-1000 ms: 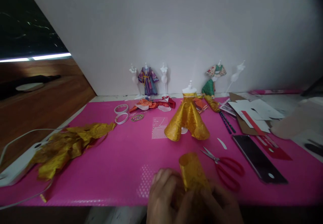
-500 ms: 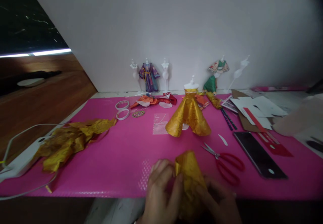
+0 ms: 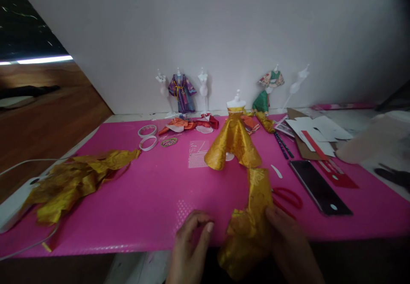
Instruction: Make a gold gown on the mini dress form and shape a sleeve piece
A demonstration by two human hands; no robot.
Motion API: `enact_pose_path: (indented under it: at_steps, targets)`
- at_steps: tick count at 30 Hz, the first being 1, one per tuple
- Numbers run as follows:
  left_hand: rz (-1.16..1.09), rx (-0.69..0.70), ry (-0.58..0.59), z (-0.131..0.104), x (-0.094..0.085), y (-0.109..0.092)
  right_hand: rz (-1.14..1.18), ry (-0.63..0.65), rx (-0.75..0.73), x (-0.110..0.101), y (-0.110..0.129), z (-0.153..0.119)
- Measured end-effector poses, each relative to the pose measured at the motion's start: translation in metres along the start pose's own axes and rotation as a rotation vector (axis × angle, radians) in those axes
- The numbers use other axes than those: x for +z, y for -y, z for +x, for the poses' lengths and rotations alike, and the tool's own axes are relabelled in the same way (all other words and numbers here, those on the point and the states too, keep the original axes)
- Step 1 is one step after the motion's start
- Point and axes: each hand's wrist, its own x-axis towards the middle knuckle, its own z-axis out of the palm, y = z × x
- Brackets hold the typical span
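My right hand [image 3: 293,243] is closed on the right edge of a piece of shiny gold patterned fabric [image 3: 261,190], which hangs folded over the table's front edge. Left of the cloth and apart from it, my left hand [image 3: 188,245] has its thumb and forefinger tips brought together; whatever may be between them is too small to make out. Behind the fabric lie red-handled scissors [image 3: 290,196], their blades hidden by it. Farther back, a small white dress form wears a strapless gold dress [image 3: 235,141] with a beaded band at the top.
Crumpled gold fabric [image 3: 83,177] and a white power strip [image 3: 16,209] lie at left. Tape rolls [image 3: 147,143], red scraps [image 3: 209,121] and a pearl sticker sheet [image 3: 197,158] lie midway. A phone [image 3: 320,188] and papers [image 3: 315,132] are at right; mini mannequins [image 3: 203,87] line the wall.
My left hand has come off the gold fabric and moved left. The right hand has raised the cloth and opened it out, so it now covers the scissor blades. The view has shifted slightly.
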Motion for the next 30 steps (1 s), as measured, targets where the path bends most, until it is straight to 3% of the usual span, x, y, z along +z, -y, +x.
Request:
enact_pose_path:
  at_steps: [7,10,13,17,19,22,25,30]
  targets:
    - [-0.022,0.135,0.161,-0.006,0.014,0.004,0.002,0.056,0.049,0.005,-0.007,0.000]
    - [-0.030,0.051,0.214,-0.005,0.017,-0.001,-0.041,0.048,0.063,0.005,-0.008,0.001]
    - [-0.210,-0.132,0.235,-0.005,0.017,-0.007,-0.076,0.112,0.096,0.008,-0.006,-0.001]
    - [-0.520,-0.349,0.119,0.000,0.011,-0.011,-0.235,0.237,0.067,0.012,0.003,-0.006]
    - [-0.606,-0.381,0.012,0.006,0.006,-0.009,-0.299,0.278,0.076,0.011,0.005,-0.008]
    - [-0.664,-0.366,-0.048,0.014,0.000,-0.007,-0.335,0.309,0.085,0.007,0.002,-0.006]
    - [-0.664,-0.344,-0.042,0.017,-0.001,-0.007,-0.355,0.297,0.058,0.003,-0.006,-0.003]
    - [-0.500,-0.247,0.101,0.011,-0.002,-0.010,-0.272,0.216,0.083,0.003,-0.012,-0.002]
